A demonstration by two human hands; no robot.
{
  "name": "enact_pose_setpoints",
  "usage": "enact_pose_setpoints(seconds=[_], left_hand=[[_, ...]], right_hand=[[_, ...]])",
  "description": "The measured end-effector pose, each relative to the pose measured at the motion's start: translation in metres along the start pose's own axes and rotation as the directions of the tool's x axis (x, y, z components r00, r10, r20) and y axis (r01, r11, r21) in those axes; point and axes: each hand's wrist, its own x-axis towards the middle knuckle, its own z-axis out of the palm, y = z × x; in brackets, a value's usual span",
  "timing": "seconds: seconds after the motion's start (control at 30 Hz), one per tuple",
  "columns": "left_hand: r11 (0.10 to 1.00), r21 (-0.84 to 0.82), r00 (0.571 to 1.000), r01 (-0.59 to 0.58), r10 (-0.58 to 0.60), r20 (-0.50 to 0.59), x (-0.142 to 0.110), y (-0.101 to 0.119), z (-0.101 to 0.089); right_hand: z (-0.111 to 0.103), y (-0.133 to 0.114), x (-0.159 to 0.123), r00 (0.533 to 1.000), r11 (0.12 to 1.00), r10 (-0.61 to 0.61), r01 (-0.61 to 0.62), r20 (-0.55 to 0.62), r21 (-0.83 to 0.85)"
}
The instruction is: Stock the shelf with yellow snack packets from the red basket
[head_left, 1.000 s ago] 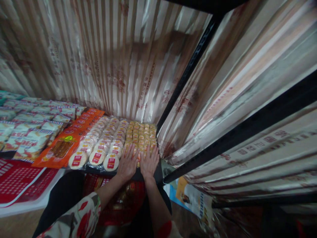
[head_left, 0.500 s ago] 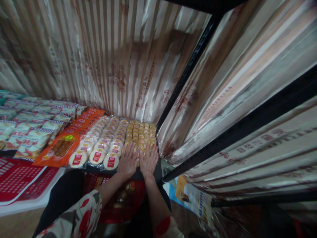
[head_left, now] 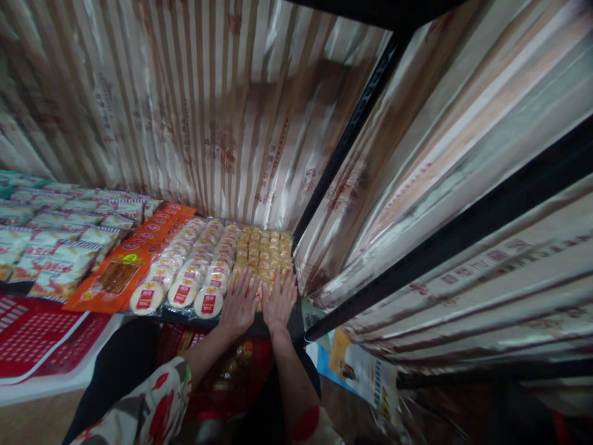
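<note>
Gold-wrapped snacks (head_left: 263, 248) lay packed in rows along the right edge of the shelf (head_left: 295, 322), just beside the round biscuits (head_left: 208, 302). The left hand (head_left: 239, 303) and the right hand (head_left: 279, 301) rested flat over the nearest pieces, palms down and fingers slightly apart, gripping nothing. Each piece was probably light, slick in its wrapper and prone to crumble, so best taken by its sides with little squeeze.
</note>
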Motion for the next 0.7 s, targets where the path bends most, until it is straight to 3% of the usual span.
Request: enact_pose_setpoints(seconds=[0.43, 0.57, 0.7], left_hand=[[0.999, 0.024, 0.996, -0.043, 0.045, -0.077, -0.005, -0.001, -0.001], [0.994, -0.009, 0.989, -0.112, 0.111, -0.093, -0.008, -0.004, 0.0], [0.975, -0.042, 0.975, -0.217, 0.215, -0.049, -0.019, -0.004, -0.005]], right_hand=[[-0.007, -0.001, -0.005, 0.994, 0.997, 0.014, -0.006, -0.104, 0.078], [-0.015, -0.006, -0.029, 0.989, 0.989, 0.011, 0.012, -0.15, 0.149], [-0.02, -0.017, -0.073, 0.988, 0.953, -0.001, 0.047, -0.152, 0.299]])
